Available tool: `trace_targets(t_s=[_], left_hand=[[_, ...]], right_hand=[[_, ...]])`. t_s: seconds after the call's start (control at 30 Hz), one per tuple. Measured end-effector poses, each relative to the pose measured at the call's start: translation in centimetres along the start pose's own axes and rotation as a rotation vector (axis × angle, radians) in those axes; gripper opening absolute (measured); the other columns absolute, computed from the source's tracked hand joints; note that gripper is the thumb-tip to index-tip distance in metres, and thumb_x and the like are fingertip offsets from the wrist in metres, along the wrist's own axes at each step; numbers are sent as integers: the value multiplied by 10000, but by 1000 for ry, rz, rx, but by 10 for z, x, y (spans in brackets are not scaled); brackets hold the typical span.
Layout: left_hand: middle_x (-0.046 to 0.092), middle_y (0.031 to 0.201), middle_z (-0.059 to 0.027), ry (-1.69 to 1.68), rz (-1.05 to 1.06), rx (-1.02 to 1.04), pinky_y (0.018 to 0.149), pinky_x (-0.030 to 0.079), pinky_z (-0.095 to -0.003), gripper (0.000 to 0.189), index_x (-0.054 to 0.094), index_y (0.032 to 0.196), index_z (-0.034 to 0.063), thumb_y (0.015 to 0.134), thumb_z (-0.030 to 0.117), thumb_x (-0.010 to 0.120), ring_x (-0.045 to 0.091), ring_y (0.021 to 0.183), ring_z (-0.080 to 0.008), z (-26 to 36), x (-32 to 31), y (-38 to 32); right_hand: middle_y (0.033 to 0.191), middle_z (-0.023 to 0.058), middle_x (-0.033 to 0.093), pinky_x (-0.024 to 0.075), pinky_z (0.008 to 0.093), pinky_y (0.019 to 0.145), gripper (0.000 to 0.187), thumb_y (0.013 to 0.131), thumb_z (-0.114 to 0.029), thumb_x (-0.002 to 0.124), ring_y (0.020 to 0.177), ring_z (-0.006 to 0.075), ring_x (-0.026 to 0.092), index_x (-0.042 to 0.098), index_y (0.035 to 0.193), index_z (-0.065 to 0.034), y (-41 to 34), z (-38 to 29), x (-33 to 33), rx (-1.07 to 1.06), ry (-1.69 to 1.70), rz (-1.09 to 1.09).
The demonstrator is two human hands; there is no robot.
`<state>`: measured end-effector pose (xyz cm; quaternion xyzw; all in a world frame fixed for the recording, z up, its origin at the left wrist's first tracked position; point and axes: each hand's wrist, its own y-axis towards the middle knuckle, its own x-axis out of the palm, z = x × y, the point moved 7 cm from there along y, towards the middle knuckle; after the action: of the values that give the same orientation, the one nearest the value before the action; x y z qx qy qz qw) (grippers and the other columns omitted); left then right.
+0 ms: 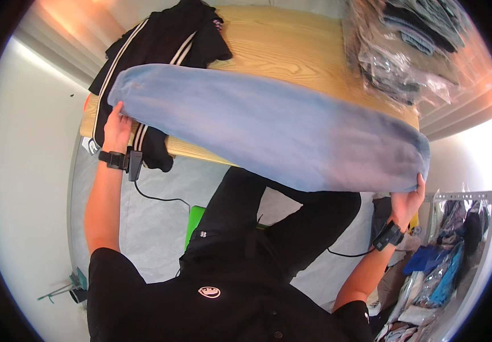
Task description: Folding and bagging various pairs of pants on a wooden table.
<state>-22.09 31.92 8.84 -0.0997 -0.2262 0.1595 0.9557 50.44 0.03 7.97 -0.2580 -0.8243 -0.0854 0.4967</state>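
A long piece of light blue denim clothing (pixel 237 115), greyer toward its right end, is stretched across the wooden table's front edge and over my knees. My left hand (pixel 118 128) grips its left end, thumb on top and fingers under the edge. At the lower right corner, my right hand (pixel 408 201) holds the other end, with part of the fingers hidden beneath the fabric. Black clothing with white stripes (pixel 156 42) lies behind and partly under the denim at the left, one part hanging off the table's front edge.
Folded clothes in clear plastic bags (pixel 408 55) are stacked at the table's (pixel 288 42) back right. A metal rack (pixel 464 196) with bagged garments (pixel 438 265) stands at the lower right. Cables run from the devices strapped on both wrists. Part of a green seat (pixel 194 220) shows beside my leg.
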Motion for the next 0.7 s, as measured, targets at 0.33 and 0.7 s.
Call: trace_targets(t_s=[0.33,0.7], left_hand=[[529,1407,-104,-70,-89,133,1123,353,-429,447,496,1363,35,972,218,613,485,1302,-262,18,70,-41],[568,1330,-203,1230,-708,981,1024,429,-369,566,485,1380,57,837,71,643,574,1204,-293,-47,262,-250]], right_hand=[[1394,113,551,330,451,1135,436,955,-133,545,1299,270,494,496,1372,-14,4,13,-3,38,13,-65],[1392,124,558,340,437,1134,424,958,-132,522,1293,277,506,505,1366,-16,1,16,-1,15,16,-60]])
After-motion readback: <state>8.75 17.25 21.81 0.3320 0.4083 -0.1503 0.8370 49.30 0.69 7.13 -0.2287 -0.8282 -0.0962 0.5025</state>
